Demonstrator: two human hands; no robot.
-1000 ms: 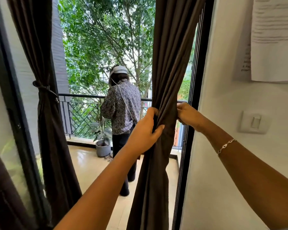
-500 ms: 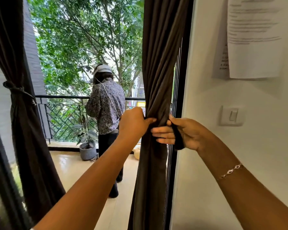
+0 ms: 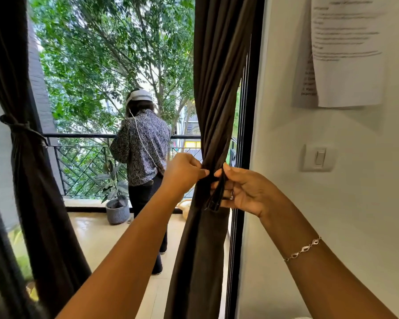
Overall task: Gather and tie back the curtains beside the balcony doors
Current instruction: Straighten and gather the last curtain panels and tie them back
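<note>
The dark brown right curtain (image 3: 217,88) hangs gathered into a narrow bundle beside the black door frame. A dark tie-back strap (image 3: 217,194) crosses the bundle at its waist. My left hand (image 3: 182,172) pinches the strap against the curtain's left side. My right hand (image 3: 242,191) holds the strap's other end, a folded strip hanging down over its fingers. The left curtain (image 3: 32,180) is gathered and bound with its own tie (image 3: 21,128).
A person (image 3: 143,157) stands on the balcony, facing the railing (image 3: 83,162). A potted plant (image 3: 116,208) sits on the balcony floor. The white wall on the right carries a light switch (image 3: 319,157) and taped papers (image 3: 346,51).
My right hand has come round from behind the curtain to its front, bringing the strap end with it. My left hand went from gripping the bundle to pinching the strap. The view shifted slightly.
</note>
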